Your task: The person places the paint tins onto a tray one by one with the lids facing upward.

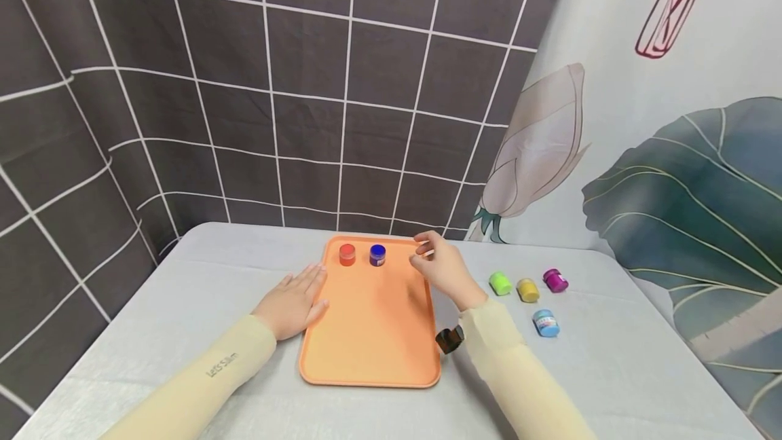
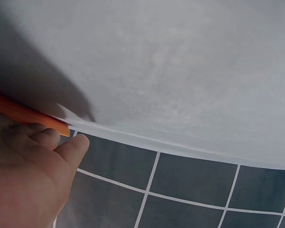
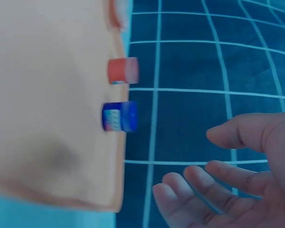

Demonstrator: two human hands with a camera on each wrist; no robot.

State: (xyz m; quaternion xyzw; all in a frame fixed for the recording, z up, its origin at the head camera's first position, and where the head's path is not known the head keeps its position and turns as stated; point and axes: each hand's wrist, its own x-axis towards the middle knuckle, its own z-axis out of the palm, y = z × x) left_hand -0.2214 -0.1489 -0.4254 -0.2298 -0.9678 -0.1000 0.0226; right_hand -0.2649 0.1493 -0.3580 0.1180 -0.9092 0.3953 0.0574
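Orange tray (image 1: 373, 331) lies on the worktop (image 1: 183, 304) between the hands; the left hand (image 1: 293, 303) rests flat with straight fingers against its left edge. The right hand (image 1: 442, 269), relaxed and holding nothing, hovers over its far right corner, just right of the blue jar (image 1: 377, 254) and red jar (image 1: 347, 254).

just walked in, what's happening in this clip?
A person sits at a grey-covered table with an orange tray in front of them. The left hand lies flat at the tray's left edge. The right hand hovers over the tray's far right corner, fingers loosely curled and holding nothing. A red jar and a dark blue jar stand on the tray's far end. Four more jars lie on the table right of the tray: green, yellow, magenta and light blue.
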